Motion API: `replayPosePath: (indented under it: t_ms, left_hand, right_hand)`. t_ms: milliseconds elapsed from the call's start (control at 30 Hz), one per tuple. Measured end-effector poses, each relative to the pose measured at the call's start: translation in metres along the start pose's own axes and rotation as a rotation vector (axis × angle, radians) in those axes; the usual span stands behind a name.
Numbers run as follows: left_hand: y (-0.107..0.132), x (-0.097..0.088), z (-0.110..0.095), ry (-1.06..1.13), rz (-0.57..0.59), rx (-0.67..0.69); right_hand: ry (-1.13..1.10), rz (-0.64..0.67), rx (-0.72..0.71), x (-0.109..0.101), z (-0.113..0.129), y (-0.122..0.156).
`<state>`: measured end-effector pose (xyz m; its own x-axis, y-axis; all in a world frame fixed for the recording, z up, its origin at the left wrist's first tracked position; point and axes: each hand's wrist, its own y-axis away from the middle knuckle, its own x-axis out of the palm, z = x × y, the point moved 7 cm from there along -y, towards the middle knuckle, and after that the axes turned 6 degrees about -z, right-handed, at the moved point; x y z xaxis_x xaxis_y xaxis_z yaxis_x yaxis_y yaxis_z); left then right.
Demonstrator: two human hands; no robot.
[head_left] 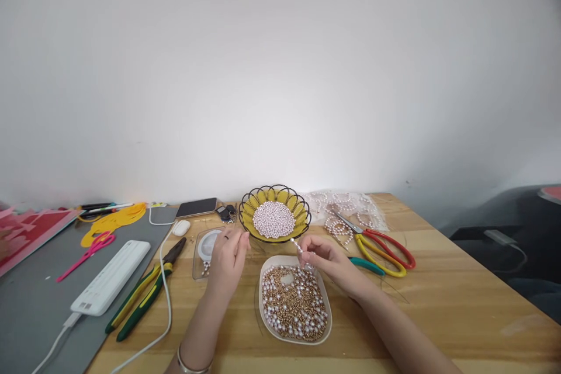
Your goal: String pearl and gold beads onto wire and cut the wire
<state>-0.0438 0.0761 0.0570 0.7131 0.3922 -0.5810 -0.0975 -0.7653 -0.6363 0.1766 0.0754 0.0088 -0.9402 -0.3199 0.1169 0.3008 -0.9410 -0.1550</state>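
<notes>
Both hands hover around a white tray (329, 321) on the wooden table (442, 298), the tray taken here as the clock's centre; the left hand (228, 260), at ten o'clock, is curled with its thumb near the index finger, and I cannot tell whether it grips anything thin; the right hand (326, 258), at one o'clock, pinches a short string of pearly beads (297, 245) between thumb and fingers, its upper end sticking out toward eleven, above the tray's far edge; inside the tray lie mixed gold and pearly beads (293, 310); at twelve, beyond the hands, stands a yellow basket (302, 216) with a black looped rim, holding pale pink beads (274, 219); farther off at one o'clock, a clear bag (372, 216) lies near the wall; at two o'clock rest scissors (388, 252) with red and yellow handles, beside a teal handle (368, 266); a clear box (197, 266) sits at ten, partly behind the left hand, with a dark phone (196, 207) farther out; green-and-yellow pliers (144, 292) lie at nine, near a white power bank (111, 277).
</notes>
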Motion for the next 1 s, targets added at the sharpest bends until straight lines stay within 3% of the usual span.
replayPosePath:
  t_ms: [133, 267, 333, 433, 667, 1000]
  left_hand:
    - [0.006, 0.014, -0.014, 0.159, 0.180, 0.026]
    - [0.021, 0.041, -0.031, 0.231, 0.520, 0.159]
    - [0.027, 0.047, -0.035, 0.190, 0.588, 0.241]
    - [0.029, 0.051, -0.036, 0.134, 0.610, 0.288]
    - [0.029, 0.046, -0.043, 0.121, 0.630, 0.218]
    - [0.039, 0.060, -0.039, 0.163, 0.830, 0.198]
  right_hand:
    - [-0.017, -0.029, -0.019, -0.004, -0.003, -0.002]
    - [-0.005, -0.045, -0.040, -0.007, -0.002, -0.003]
    - [-0.001, -0.050, -0.048, -0.007, 0.000, -0.003]
    - [0.001, -0.057, -0.047, -0.007, 0.000, -0.002]
    - [-0.001, -0.049, -0.045, -0.005, 0.001, -0.002]
    - [-0.002, -0.054, -0.037, -0.004, 0.002, -0.002]
